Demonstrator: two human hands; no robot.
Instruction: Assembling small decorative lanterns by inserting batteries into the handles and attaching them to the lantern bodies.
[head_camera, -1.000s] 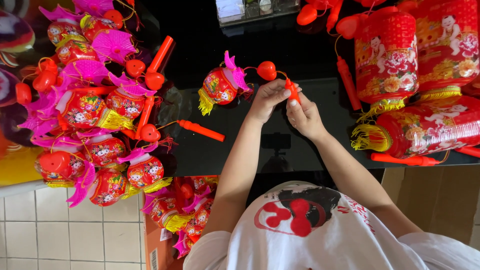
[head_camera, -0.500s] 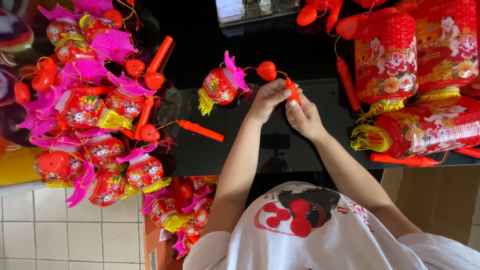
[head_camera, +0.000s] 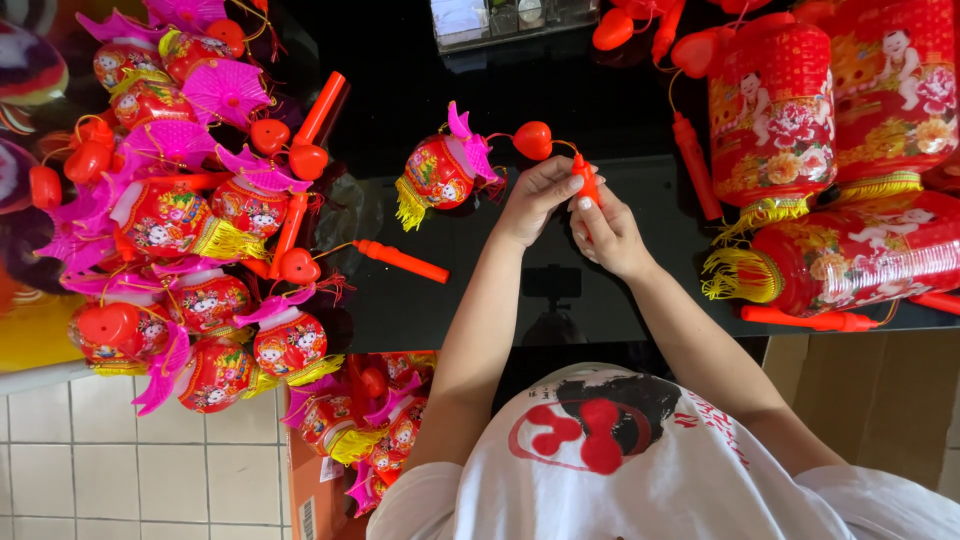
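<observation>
Our fingers (head_camera: 578, 184) on both hands are pinched on a red stick (head_camera: 587, 181), left hand (head_camera: 535, 196) and right hand (head_camera: 608, 232) touching over the glossy black counter (head_camera: 480, 300). Its small lantern (head_camera: 440, 172) lies just left. More lanterns (head_camera: 190, 230) pile up left, white floor tiles (head_camera: 80, 460) below.
</observation>
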